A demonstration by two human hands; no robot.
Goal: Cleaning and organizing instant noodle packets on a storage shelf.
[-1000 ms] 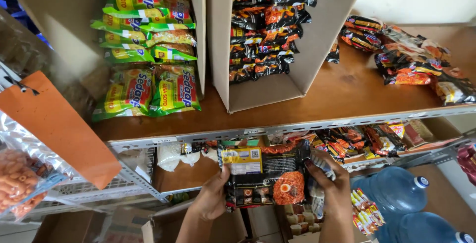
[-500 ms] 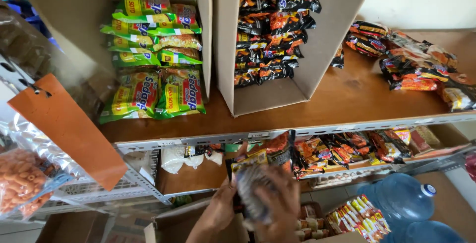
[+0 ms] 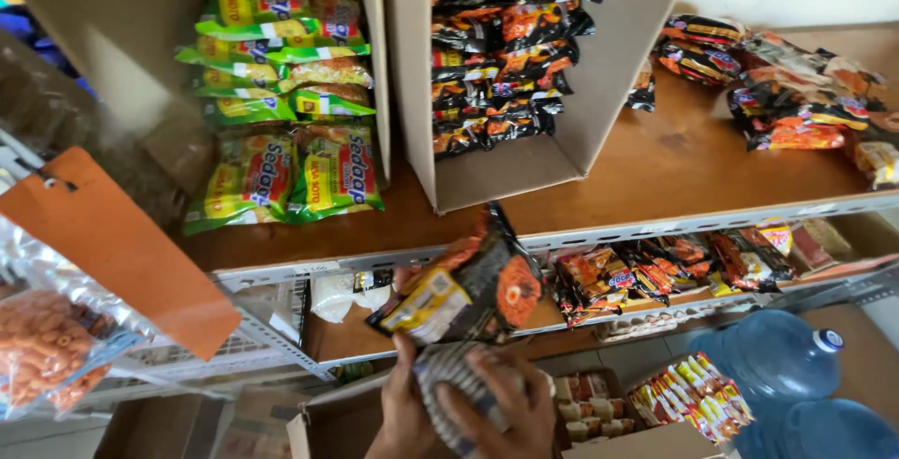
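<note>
Setting: stockroom shelving, wooden upper shelf (image 3: pixel 674 164) on a pale slotted metal frame, lower shelf beneath, white wall behind.

Held item: stack of black-and-orange noodle packets (image 3: pixel 464 290), tilted, raised in front of the upper shelf's front edge, near its middle. One more packet with a silvery patterned back below it, lying across the palms.

Left hand (image 3: pixel 405 407): under the stack at its lower left, fingers curled up behind the packets, gripping them.

Right hand (image 3: pixel 501 407): closed over the silvery packet from the front, fingers spread across it, supporting the stack from below.

Just behind the stack, on the upper shelf: open cardboard box (image 3: pixel 562 66) lying on its side, filled with dark orange-and-black packets; front lip close to the shelf's front edge.

Left of that, same shelf: second cardboard box (image 3: pixel 122 56) holding green-and-yellow noodle packets (image 3: pixel 281 112), two standing at the front, others piled above.

Right end of the upper shelf: loose heap of dark packets (image 3: pixel 787 94), reaching the right edge.

Lower shelf, right half: row of orange-and-black packets (image 3: pixel 674 267) along the front edge.

Floor, lower right: two blue water jugs (image 3: pixel 777 365); open carton of small striped packets (image 3: pixel 693 403) beside them.

Far left: orange card (image 3: pixel 112 244) and clear bag of orange snacks (image 3: pixel 42 347) hanging.
</note>
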